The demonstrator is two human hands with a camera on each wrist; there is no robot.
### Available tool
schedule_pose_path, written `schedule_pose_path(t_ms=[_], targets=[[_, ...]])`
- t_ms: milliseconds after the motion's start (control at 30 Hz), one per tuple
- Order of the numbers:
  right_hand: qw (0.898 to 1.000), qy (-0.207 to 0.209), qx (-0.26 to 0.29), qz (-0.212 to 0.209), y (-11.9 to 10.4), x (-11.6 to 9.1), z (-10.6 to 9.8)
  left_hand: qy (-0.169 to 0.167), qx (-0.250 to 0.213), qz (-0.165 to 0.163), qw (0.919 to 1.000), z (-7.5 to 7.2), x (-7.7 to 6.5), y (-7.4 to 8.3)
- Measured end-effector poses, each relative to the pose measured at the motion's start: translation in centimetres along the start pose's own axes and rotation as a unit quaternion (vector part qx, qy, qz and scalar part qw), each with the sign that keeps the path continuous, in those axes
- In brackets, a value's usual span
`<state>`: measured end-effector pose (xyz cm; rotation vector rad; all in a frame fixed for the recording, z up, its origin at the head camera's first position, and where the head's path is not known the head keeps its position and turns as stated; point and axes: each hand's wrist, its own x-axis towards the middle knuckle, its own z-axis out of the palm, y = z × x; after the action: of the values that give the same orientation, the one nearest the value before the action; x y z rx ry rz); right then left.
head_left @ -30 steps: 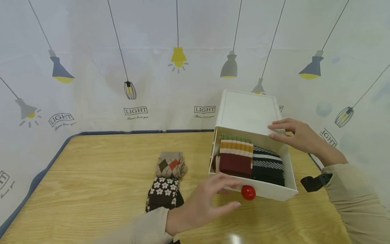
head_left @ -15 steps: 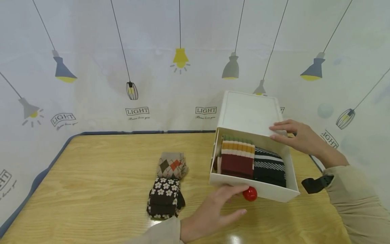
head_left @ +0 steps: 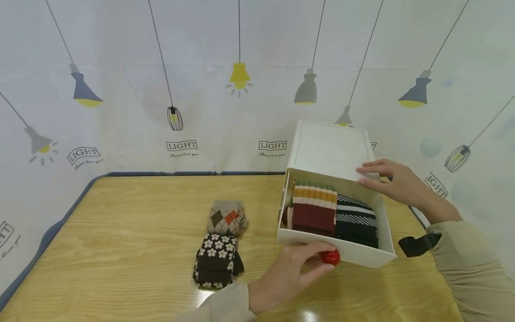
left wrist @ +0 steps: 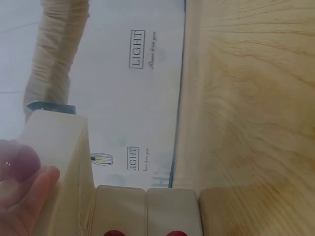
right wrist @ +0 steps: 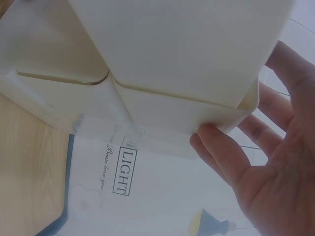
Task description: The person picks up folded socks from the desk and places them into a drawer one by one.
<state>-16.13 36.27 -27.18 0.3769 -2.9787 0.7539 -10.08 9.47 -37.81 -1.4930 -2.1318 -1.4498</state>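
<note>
Your left hand (head_left: 287,275) pinches the red drawer knob (head_left: 332,257); your right hand (head_left: 398,181) grips the white cabinet (head_left: 331,147) (probably steadying it).

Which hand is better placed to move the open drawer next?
Probably the left hand: it pinches the red knob on the drawer. The right hand, farther from this knob, touches the white cabinet.
</note>
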Motion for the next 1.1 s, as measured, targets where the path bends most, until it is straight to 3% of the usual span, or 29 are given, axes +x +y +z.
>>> schedule_pose_path(t_ms=[133,500,800,1100], targets=[[1.000,0.000,-0.002,0.003,0.1,0.1,0.1,0.006,-0.042,-0.032,0.9986,-0.1,0.4,0.1],[1.000,0.004,-0.002,0.006,0.0,0.1,0.1,0.011,-0.079,-0.078,0.9938,-0.4,1.3,-0.4],[1.000,-0.001,-0.008,0.003,0.1,0.3,0.0,0.010,-0.080,-0.095,0.9922,-0.6,1.8,-0.8],[1.000,0.000,-0.010,0.001,0.0,0.2,0.0,-0.002,-0.071,-0.089,0.9935,-0.9,2.5,-1.1]])
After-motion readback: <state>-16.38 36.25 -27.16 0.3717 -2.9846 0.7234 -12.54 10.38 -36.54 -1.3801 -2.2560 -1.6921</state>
